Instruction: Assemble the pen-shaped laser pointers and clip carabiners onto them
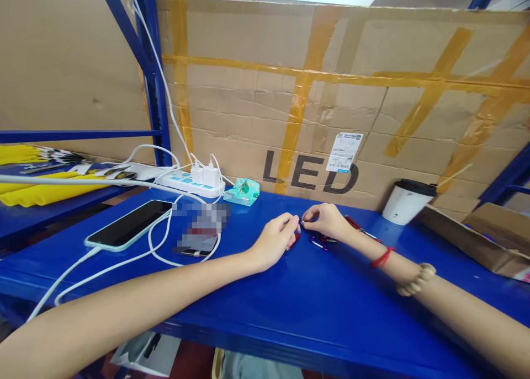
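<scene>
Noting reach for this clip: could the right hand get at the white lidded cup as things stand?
Likely yes: only slim red items lie between the right hand and the cup, though that hand seems occupied beside the left hand.
</scene>
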Motion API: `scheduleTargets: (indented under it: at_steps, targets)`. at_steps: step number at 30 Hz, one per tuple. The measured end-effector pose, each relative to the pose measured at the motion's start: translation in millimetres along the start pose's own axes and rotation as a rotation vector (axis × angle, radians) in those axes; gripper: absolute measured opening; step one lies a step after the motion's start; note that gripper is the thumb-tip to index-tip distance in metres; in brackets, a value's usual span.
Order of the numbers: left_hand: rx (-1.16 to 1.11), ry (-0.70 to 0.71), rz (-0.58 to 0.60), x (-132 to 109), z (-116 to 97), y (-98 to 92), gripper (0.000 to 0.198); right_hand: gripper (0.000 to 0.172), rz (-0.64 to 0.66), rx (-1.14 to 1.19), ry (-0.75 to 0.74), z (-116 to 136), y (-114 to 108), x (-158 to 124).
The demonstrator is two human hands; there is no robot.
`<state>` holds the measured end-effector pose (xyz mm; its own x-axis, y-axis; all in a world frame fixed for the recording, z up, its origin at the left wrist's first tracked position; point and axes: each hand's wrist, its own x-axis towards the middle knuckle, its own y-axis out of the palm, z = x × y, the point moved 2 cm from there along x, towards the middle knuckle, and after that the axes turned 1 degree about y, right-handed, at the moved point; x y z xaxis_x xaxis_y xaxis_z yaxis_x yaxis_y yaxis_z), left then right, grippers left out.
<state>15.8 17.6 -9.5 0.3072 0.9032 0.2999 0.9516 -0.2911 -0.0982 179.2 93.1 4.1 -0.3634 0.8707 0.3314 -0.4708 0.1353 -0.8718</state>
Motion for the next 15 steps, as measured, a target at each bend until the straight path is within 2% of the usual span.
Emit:
scheduleTargets:
  at_steps: [6,11,15]
  targets:
    - [0.029,-0.046,0.012,0.1,-4.8,0.7,0.031,0.003,-0.012,0.105,0.024,3.6,-2.2,-10.9]
    - [0.043,-0.017,-0.022,1.3,-7.7,-2.8,0.033,0.016,-0.107,0.158,0.057,-2.6,-16.0,-23.8]
    - [0.062,-0.008,-0.048,2.1,-8.5,-5.3,0.035,0.015,-0.176,0.241,0.074,-3.8,-19.5,-34.8]
